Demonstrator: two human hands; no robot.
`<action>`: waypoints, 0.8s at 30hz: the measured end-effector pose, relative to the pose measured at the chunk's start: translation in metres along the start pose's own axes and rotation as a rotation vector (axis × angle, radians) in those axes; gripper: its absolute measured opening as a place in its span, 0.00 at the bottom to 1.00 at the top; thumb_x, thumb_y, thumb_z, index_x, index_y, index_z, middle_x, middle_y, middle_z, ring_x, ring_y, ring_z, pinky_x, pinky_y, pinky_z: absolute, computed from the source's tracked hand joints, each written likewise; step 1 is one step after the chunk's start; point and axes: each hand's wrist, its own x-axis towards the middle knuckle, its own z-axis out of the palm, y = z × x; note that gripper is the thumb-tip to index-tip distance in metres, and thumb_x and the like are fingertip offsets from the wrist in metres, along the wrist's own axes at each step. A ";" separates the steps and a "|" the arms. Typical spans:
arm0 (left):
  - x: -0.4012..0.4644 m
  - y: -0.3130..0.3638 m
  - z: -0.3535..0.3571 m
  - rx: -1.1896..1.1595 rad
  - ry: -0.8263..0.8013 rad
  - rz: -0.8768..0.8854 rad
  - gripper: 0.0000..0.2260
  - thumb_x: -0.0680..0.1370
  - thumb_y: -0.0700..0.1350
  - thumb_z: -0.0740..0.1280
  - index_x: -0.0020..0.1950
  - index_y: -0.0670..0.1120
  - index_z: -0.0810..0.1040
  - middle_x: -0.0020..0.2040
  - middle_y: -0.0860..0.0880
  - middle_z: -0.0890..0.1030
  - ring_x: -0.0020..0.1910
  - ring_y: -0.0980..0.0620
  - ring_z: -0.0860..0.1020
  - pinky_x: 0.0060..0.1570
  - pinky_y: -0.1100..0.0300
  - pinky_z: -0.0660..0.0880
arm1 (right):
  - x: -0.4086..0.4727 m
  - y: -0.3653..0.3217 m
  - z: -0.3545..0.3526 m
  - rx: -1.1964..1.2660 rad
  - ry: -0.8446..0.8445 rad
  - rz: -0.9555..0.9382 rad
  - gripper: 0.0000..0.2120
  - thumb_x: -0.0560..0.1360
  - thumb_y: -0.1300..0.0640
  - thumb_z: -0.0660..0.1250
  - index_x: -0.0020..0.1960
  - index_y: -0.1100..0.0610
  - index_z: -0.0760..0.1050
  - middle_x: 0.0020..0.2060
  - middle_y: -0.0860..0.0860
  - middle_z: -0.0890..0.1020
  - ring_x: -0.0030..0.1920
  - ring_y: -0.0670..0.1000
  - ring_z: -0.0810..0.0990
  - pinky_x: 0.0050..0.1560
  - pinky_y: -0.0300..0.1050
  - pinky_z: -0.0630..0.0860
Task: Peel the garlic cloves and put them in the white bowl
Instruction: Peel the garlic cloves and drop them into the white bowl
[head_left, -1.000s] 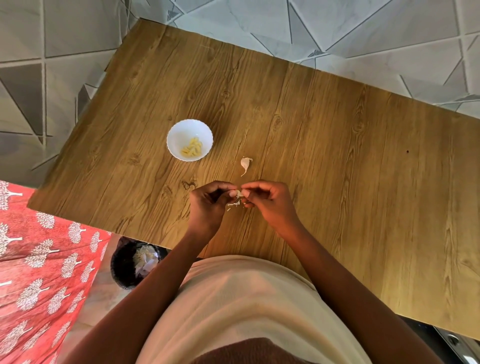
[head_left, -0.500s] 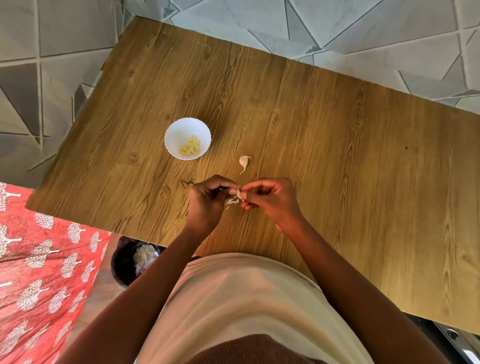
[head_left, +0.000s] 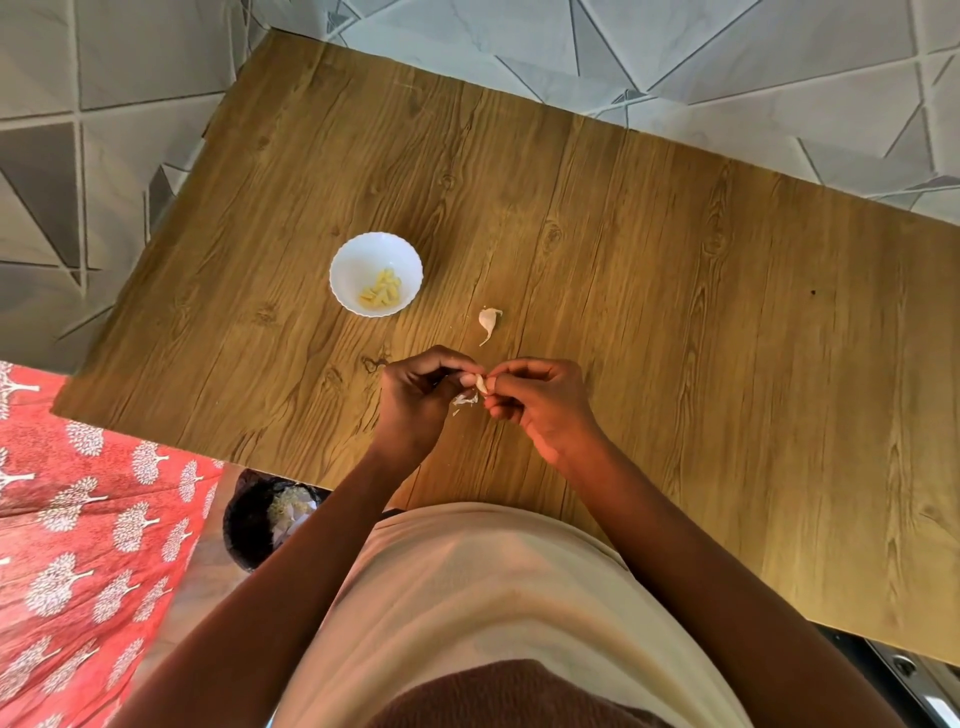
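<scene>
Nearly there: one clove left
Your left hand (head_left: 415, 400) and right hand (head_left: 540, 402) pinched a half-peeled clove (head_left: 480, 383); peeled ones filled the white bowl (head_left: 353, 260), one unpeeled clove (head_left: 488, 319) waited.

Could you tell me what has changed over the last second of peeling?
Little has moved. Both hands keep pinching the garlic clove over the table: the left hand and right hand have worked more skin loose, and a papery shred now hangs below the clove. The white bowl and the unpeeled clove on the table stayed put.
</scene>
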 end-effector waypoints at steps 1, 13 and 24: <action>0.000 0.001 0.000 -0.029 0.007 -0.016 0.07 0.77 0.28 0.70 0.51 0.35 0.85 0.45 0.41 0.85 0.45 0.39 0.84 0.49 0.49 0.82 | 0.000 -0.001 0.001 0.078 0.002 0.066 0.02 0.73 0.72 0.72 0.46 0.69 0.83 0.34 0.61 0.83 0.32 0.53 0.82 0.32 0.41 0.79; -0.006 0.004 0.007 -0.196 0.067 -0.224 0.09 0.79 0.34 0.71 0.59 0.35 0.84 0.48 0.39 0.87 0.48 0.43 0.86 0.51 0.51 0.83 | -0.001 0.002 0.007 -0.123 0.101 -0.174 0.05 0.71 0.69 0.77 0.44 0.63 0.83 0.33 0.59 0.85 0.33 0.57 0.85 0.36 0.48 0.83; -0.001 0.006 0.003 -0.110 0.053 -0.265 0.10 0.74 0.34 0.76 0.54 0.39 0.86 0.46 0.43 0.88 0.44 0.48 0.86 0.47 0.54 0.84 | -0.001 0.002 0.000 -0.425 0.085 -0.470 0.08 0.69 0.63 0.81 0.46 0.61 0.84 0.35 0.51 0.85 0.35 0.50 0.85 0.36 0.43 0.82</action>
